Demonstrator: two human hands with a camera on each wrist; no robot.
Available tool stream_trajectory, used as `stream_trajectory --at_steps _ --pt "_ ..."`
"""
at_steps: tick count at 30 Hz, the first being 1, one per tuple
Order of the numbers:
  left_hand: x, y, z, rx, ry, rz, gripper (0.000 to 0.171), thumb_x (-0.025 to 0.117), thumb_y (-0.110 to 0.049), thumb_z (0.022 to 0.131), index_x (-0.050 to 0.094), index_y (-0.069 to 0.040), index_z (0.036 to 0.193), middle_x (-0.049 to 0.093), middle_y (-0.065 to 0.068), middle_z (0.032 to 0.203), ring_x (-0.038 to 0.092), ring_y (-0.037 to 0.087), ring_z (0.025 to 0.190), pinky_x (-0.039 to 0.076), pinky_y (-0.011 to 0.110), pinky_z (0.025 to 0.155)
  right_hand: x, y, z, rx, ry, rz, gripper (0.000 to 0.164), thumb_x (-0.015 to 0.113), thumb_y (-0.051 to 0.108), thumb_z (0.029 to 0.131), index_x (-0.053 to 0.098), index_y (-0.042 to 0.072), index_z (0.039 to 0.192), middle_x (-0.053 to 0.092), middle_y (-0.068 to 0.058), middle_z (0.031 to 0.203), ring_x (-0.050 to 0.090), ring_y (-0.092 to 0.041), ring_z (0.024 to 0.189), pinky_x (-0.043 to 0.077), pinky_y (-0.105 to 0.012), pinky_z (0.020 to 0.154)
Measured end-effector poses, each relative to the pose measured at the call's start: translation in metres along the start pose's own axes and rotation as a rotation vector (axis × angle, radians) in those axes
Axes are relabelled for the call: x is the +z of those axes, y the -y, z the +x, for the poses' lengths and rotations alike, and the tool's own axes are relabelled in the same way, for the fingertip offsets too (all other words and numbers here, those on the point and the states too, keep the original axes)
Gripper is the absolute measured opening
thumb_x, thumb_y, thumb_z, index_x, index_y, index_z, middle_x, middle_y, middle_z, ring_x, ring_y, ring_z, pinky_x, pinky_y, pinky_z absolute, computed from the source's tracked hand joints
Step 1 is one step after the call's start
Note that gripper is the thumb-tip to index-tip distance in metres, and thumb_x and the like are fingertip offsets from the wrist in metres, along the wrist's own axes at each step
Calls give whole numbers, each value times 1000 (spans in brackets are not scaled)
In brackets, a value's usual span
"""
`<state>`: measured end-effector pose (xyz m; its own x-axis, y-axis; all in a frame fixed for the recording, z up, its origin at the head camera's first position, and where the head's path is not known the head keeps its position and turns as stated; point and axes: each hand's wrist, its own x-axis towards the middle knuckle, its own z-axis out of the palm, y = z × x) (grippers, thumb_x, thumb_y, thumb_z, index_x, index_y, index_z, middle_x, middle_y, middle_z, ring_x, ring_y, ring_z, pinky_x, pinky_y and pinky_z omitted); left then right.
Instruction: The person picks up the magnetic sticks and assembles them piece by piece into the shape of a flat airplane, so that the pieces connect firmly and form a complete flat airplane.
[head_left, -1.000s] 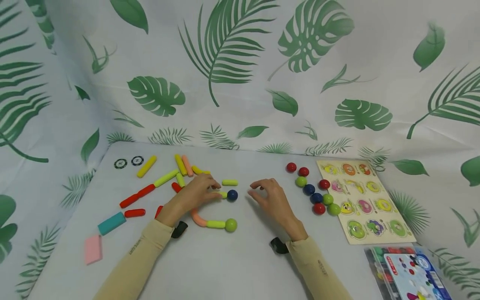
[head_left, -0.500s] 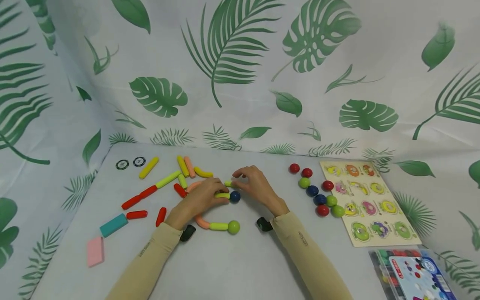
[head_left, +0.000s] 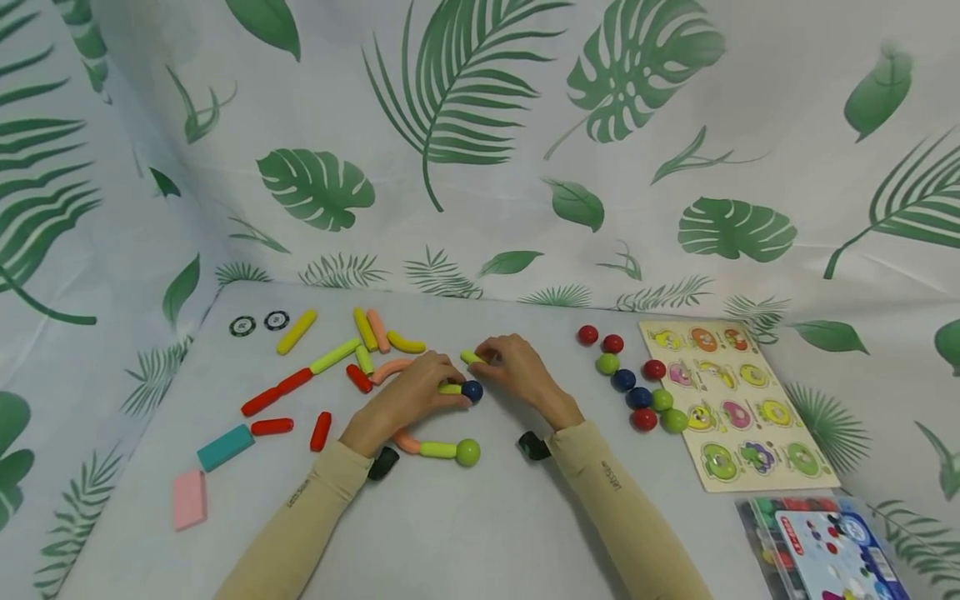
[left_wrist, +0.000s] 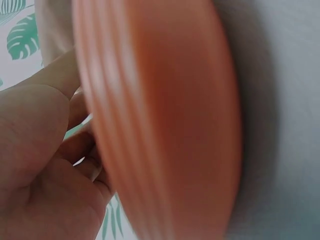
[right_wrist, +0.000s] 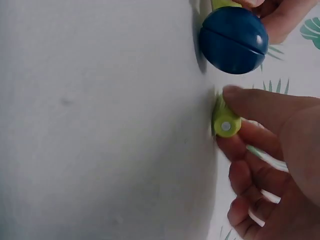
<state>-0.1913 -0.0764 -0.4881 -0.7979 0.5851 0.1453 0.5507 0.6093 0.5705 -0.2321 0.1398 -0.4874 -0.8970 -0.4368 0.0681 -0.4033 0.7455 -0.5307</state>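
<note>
Now that right hand [head_left: 522, 371] pinches green stick [head_left: 470, 357], newly aslant, both are occupied, left hand [head_left: 411, 395] gripping ball-tipped stick [head_left: 451, 389].

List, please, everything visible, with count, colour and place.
Lime rods: 5, lime, left to centre
Balls: 4 red, 4 green, 3 blue, right and centre
Other rods: 5 red, 3 yellow, at least 2 orange, left to centre
Discs: 2, black and white, left
Blocks: 2, teal and pink, left
Puzzle board: 1, beige, right
Box: 1, multicoloured, near right
Table: 1, pale grey, underneath
Cloth: count unclear, white and green, behind
Wrist devices: 2, black, cuffs
Sleeves: 2, beige, forearms
Left hand: 1, centre
Right hand: 1, centre
</note>
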Motion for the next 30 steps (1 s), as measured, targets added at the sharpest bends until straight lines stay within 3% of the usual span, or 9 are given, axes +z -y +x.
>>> stream_trajectory --at_steps 12,24,30 --pt "3 1 0 3 -9 9 26 78 -35 89 79 -11 101 68 0 93 54 16 88 45 30 80 6 23 -1 283 -39 91 28 75 30 91 73 4 102 71 -6 90 62 -17 77 51 -29 70" --pt "3 2 0 -18 -12 20 28 78 -35 89 78 -10 102 67 1 93 54 16 88 44 31 80 12 37 -10 404 -84 176 31 73 34 93 74 4 96 73 -9 90 62 -18 74 49 -27 63" --pt "3 1 0 -17 -5 13 28 78 -35 89 78 -10 103 67 1 94 54 16 89 44 31 80 13 38 -14 414 -82 168 32 71 38 93 73 6 89 71 -7 86 60 -18 71 45 -27 61"
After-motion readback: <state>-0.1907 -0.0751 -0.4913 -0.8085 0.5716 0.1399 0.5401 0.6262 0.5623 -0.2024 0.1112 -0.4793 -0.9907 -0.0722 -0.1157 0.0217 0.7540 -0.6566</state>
